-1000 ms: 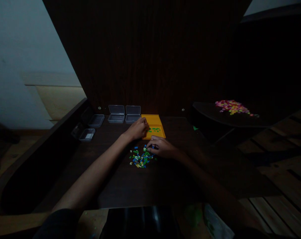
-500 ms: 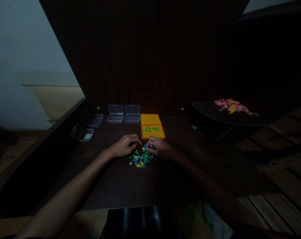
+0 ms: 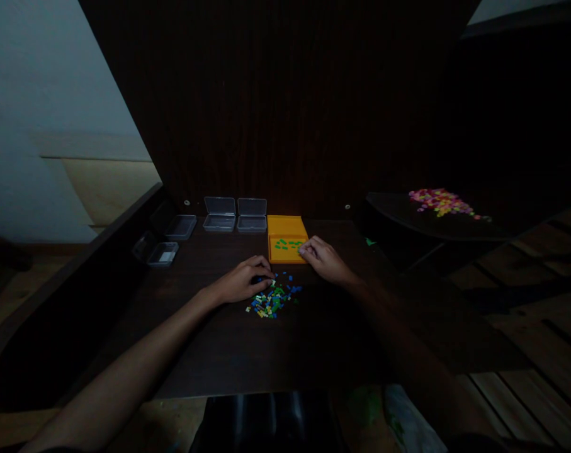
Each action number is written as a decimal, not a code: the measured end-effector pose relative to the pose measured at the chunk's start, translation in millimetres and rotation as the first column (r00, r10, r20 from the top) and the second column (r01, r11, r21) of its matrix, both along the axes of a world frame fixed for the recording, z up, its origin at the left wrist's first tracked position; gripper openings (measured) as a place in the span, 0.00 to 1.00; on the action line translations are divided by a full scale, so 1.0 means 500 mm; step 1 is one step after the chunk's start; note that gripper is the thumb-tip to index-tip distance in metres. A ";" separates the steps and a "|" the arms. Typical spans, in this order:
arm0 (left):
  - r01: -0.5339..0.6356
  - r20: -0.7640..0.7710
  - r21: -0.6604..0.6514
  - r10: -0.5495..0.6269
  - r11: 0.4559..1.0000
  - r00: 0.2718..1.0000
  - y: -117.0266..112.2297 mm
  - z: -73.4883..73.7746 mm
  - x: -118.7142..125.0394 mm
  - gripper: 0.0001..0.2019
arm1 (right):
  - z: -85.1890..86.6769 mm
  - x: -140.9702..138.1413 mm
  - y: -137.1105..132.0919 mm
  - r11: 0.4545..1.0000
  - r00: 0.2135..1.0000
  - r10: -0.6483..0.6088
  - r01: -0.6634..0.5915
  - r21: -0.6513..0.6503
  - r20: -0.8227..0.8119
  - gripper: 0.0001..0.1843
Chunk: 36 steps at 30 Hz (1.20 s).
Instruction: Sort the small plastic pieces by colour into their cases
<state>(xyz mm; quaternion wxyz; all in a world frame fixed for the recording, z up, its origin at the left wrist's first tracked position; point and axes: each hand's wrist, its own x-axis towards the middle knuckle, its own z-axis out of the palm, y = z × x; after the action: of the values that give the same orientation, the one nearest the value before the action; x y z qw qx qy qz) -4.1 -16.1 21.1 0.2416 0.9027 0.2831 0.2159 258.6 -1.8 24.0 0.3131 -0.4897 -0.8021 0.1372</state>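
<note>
A loose pile of small building bricks (image 3: pixel 272 303) in green, blue, white and yellow lies on the dark table. At its far left edge rests my left hand (image 3: pixel 247 279), fingers loosely bent and apart from the thumb, the tips touching the bricks. Behind the pile stands an open yellow box (image 3: pixel 288 258) with several green bricks (image 3: pixel 283 243) in its tray. My right hand (image 3: pixel 323 259) is over the tray's right side, thumb and fingers pinched together. Whatever is between those fingertips is too small to make out.
Two clear plastic boxes with raised lids, one (image 3: pixel 220 221) beside the other (image 3: pixel 252 223), stand left of the yellow box. Two more clear cases (image 3: pixel 181 226) are farther left. Pink and yellow pieces (image 3: pixel 440 201) lie heaped on a side shelf (image 3: pixel 398 214) at right.
My right hand has moved from the pile up and right to the yellow box's tray. The left hand has shifted slightly right and nearer, onto the pile's edge.
</note>
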 end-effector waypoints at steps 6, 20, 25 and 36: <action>0.019 0.006 -0.003 -0.019 1.000 1.000 0.000 -0.004 0.003 0.10 | -0.010 0.024 0.026 0.993 0.972 -0.111 0.117 -0.018 0.206 0.10; 0.028 -0.006 -0.003 -0.028 1.000 1.000 -0.002 0.001 0.004 0.10 | 0.027 0.001 0.017 0.971 0.811 -0.180 0.237 -0.031 0.557 0.15; 0.043 -0.012 -0.015 -0.043 0.999 0.999 0.000 0.007 0.003 0.10 | 0.012 0.011 0.014 0.980 0.850 -0.168 0.198 -0.006 0.499 0.15; 0.052 -0.049 -0.064 -0.055 0.997 0.997 0.017 0.053 -0.040 0.10 | 0.011 -0.019 -0.019 0.997 0.954 -0.066 0.053 0.051 0.291 0.15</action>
<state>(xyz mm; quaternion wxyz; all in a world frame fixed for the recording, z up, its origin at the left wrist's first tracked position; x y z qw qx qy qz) -24.1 -7.6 47.8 0.2684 0.9071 0.2715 0.1775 249.2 -11.1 29.3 0.2053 -0.5216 -0.8273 0.0365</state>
